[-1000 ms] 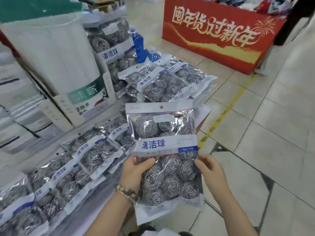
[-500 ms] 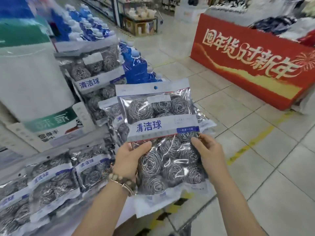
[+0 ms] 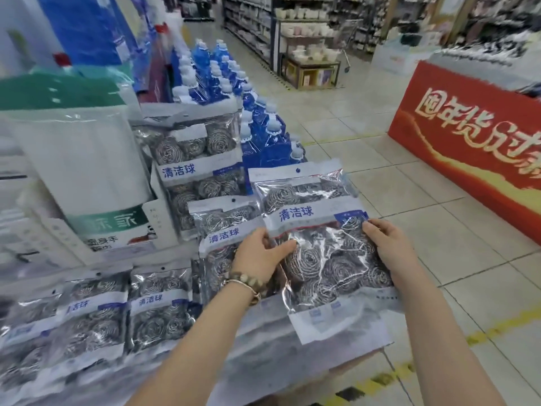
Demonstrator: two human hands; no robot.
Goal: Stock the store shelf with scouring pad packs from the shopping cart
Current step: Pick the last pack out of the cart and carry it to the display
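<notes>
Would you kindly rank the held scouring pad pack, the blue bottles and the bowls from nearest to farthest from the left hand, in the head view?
1. The scouring pad pack: held in the left hand.
2. The blue bottles: ahead on the display.
3. The bowls: far down the aisle.

Both hands, left hand (image 3: 259, 253) and right hand (image 3: 386, 244), grip a clear plastic pack of steel scouring balls (image 3: 319, 238) at its sides, apparently resting against another pack (image 3: 222, 230) on the white shelf (image 3: 263, 332).

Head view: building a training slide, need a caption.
Left hand and right hand grip a scouring pad pack over the shelf, beside matching packs.
</notes>
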